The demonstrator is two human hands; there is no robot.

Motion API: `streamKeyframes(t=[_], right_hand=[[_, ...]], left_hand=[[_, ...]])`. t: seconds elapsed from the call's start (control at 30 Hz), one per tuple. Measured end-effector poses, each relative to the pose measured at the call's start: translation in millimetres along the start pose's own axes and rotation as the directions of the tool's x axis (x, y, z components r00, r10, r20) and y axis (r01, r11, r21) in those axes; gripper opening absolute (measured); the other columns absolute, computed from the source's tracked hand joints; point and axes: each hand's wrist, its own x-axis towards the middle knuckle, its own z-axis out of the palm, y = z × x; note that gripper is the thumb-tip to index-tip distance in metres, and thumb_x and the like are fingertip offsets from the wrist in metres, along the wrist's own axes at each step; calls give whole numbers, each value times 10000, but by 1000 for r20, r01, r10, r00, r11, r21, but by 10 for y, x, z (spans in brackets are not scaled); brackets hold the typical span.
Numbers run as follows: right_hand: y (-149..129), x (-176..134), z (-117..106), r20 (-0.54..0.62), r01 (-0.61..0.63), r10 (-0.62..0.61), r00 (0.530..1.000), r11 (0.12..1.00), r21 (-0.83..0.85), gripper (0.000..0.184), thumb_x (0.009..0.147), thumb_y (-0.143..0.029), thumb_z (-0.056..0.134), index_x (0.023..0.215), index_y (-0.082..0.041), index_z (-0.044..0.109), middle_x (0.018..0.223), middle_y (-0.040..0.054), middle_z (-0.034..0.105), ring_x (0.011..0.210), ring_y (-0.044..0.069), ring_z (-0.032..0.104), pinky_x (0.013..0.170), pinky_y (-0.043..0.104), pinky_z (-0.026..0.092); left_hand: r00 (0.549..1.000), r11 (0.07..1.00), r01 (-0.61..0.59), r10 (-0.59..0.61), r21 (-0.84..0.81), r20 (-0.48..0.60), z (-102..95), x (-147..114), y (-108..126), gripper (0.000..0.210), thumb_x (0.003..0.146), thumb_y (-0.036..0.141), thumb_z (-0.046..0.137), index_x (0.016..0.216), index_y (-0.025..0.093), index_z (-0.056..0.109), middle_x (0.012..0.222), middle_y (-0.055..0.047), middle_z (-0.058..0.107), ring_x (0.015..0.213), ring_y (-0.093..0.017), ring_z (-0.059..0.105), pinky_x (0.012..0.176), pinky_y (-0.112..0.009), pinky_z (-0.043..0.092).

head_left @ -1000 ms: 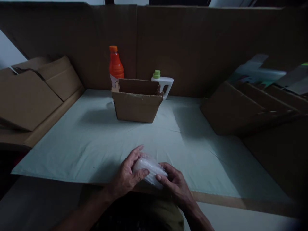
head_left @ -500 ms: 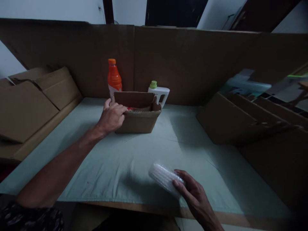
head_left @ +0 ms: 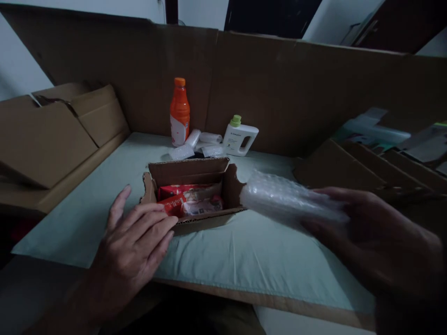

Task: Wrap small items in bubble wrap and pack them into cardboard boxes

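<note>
A small open cardboard box (head_left: pixel 202 227) stands on the cloth-covered table, with red packets (head_left: pixel 174 203) and a pale pinkish packet (head_left: pixel 203 206) inside. My left hand (head_left: pixel 134 249) lies at the box's near left edge, fingers stretched out, the fingertips touching the rim. In my right hand (head_left: pixel 370 237) is a roll of bubble wrap (head_left: pixel 282 197), raised just right of the box. Whether anything is wrapped inside the roll cannot be seen. The right hand is slightly blurred.
Behind the box stand an orange bottle (head_left: pixel 179 111), several bubble-wrap rolls (head_left: pixel 182 151) and a white jug with a green cap (head_left: pixel 240 139). Larger cardboard boxes flank the table, left (head_left: pixel 49 144) and right (head_left: pixel 321 163). A cardboard wall (head_left: pixel 265 83) closes off the back.
The box has come nearer, uncovering the bubble-wrap rolls behind it. My left hand has come back with it, its fingers now extended. My right hand has lifted the bubble wrap up towards the box.
</note>
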Motion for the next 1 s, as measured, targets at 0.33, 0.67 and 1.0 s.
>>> streamKeyframes(t=[0.33, 0.67, 1.0], right_hand=[[-667, 735, 544, 519, 417, -473, 712, 879, 231, 192, 897, -284, 611, 1063, -213, 678, 836, 11, 706, 680, 144, 621, 631, 249, 439], [-682, 932, 1055, 745, 482, -492, 451, 836, 261, 184, 824, -161, 617, 996, -183, 680, 774, 0, 698, 625, 127, 593, 589, 226, 371], [-1282, 957, 1156, 715, 586, -613, 336, 730, 351, 182, 863, -138, 636, 979, -186, 767, 869, 23, 747, 724, 140, 645, 642, 234, 404]], left_hand=[[990, 977, 84, -105, -195, -98, 144, -282, 60, 266, 870, 44, 619, 1071, 205, 689, 1011, -35, 749, 1044, -203, 684, 1217, -587, 293], [982, 936, 139, -172, -323, -78, 168, -334, 59, 292, 873, 19, 621, 1097, 194, 688, 1034, -55, 744, 1070, -210, 672, 1200, -602, 298], [972, 928, 168, -213, -334, -103, 200, -377, 91, 330, 865, 26, 614, 1123, 219, 685, 1050, -60, 728, 1098, -218, 658, 1126, -521, 427]])
